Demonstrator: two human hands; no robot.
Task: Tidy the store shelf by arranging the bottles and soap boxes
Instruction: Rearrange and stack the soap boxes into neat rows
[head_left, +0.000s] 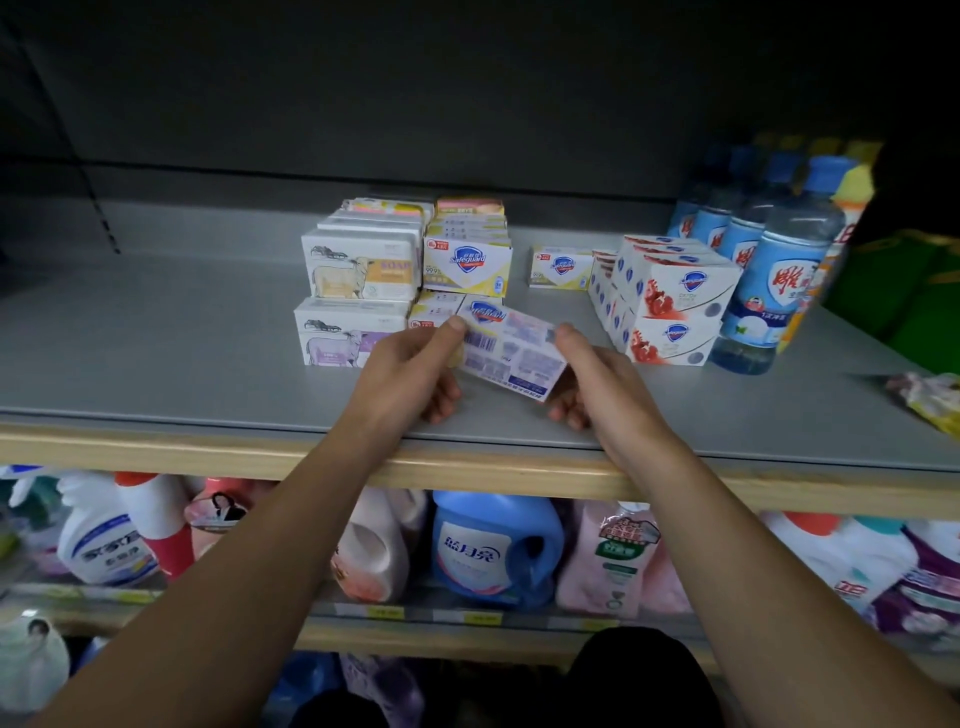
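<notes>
Both hands hold one white Safeguard soap box (511, 348) tilted above the grey shelf (156, 353), its barcode side facing me. My left hand (415, 369) grips its left end, thumb on top. My right hand (582, 374) grips its right end. Behind the box stand stacks of yellow Safeguard boxes (467, 265). To their left are two stacks of sheep-print soap boxes (358, 270). A single yellow box (561, 266) stands alone further back. White and red Safeguard boxes (675, 306) are stacked at the right, next to a row of blue-capped bottles (774, 270).
A wooden shelf edge (208, 457) runs across below my wrists. The lower shelf holds detergent jugs, with a blue one (493, 551) in the middle. A crumpled yellow packet (930, 400) lies at the shelf's far right. Green packaging (904, 291) stands behind the bottles.
</notes>
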